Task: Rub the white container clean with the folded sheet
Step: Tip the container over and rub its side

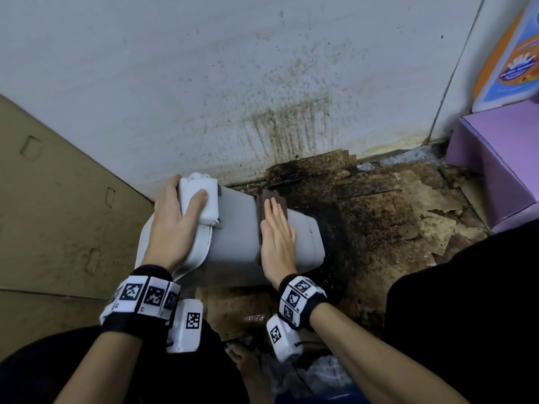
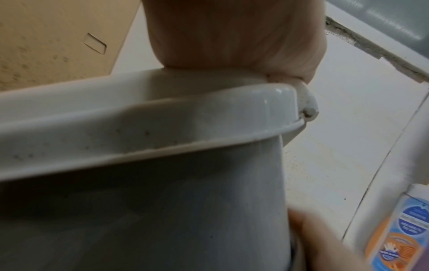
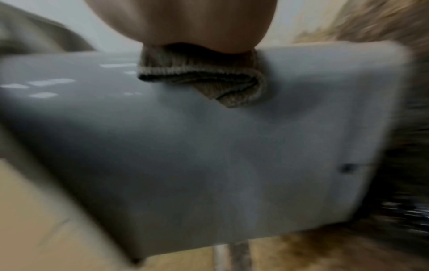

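The white container (image 1: 236, 225) lies on its side on the floor, lid end to the left. My left hand (image 1: 178, 211) grips that lid end, thumb on top and fingers wrapped over the far edge. My right hand (image 1: 277, 237) lies flat with straight fingers on the container's upper side, pressing the brown folded sheet (image 1: 272, 193) against it. In the right wrist view the sheet (image 3: 204, 78) bunches under my palm (image 3: 185, 23) on the grey-white wall (image 3: 209, 146). The left wrist view shows the rim (image 2: 139, 128) under my left palm (image 2: 232, 33).
A stained white wall (image 1: 262, 83) rises just behind. Brown cardboard (image 1: 58, 214) leans at the left. Dirty, dark-soiled cardboard pieces (image 1: 379, 214) cover the floor to the right. A purple box (image 1: 495, 164) and a colourful package (image 1: 516, 59) stand at the far right.
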`<move>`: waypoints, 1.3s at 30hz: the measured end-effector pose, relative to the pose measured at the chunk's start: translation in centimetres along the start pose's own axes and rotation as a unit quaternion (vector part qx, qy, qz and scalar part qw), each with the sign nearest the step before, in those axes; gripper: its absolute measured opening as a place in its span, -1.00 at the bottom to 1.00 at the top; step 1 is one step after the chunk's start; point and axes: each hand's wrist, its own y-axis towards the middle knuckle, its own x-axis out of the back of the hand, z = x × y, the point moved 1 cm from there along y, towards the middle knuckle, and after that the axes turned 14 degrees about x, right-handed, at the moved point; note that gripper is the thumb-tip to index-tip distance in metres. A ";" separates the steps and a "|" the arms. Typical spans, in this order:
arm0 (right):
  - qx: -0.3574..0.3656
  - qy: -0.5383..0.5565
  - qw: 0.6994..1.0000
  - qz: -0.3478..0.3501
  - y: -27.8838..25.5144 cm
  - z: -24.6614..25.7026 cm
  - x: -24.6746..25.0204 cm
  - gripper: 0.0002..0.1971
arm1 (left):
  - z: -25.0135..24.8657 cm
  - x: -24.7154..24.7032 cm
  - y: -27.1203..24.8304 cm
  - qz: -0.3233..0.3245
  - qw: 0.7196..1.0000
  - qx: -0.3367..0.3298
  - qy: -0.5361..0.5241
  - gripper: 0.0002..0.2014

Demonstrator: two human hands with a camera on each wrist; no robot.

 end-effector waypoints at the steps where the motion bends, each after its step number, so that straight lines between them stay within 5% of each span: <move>1: 0.027 0.007 1.000 0.007 0.2 1.6 -0.6 -0.34 | 0.0 0.0 0.0 -0.001 1.000 0.001 0.002 -0.07; 6: 0.111 0.022 0.993 0.023 0.6 6.2 -2.4 -0.42 | 0.2 0.2 -0.1 -0.014 1.000 -0.003 0.023 -0.19; 9: 0.140 -0.006 0.990 0.019 0.1 5.3 -2.2 -0.46 | 0.3 0.2 -0.1 -0.019 0.999 -0.006 0.025 -0.30; 14: 0.174 -0.046 0.984 0.017 0.1 2.0 -1.0 -0.48 | 0.4 0.4 0.1 -0.016 1.000 0.002 0.020 -0.17; 27: -0.046 -0.007 0.999 -0.017 -1.2 -11.1 3.4 -0.45 | 0.8 0.8 0.5 -0.018 1.000 0.012 -0.019 -0.09; 39: -0.058 -0.002 0.997 -0.050 -0.7 -8.7 2.2 -0.35 | 1.3 0.6 0.9 -0.022 1.000 0.006 -0.002 -0.10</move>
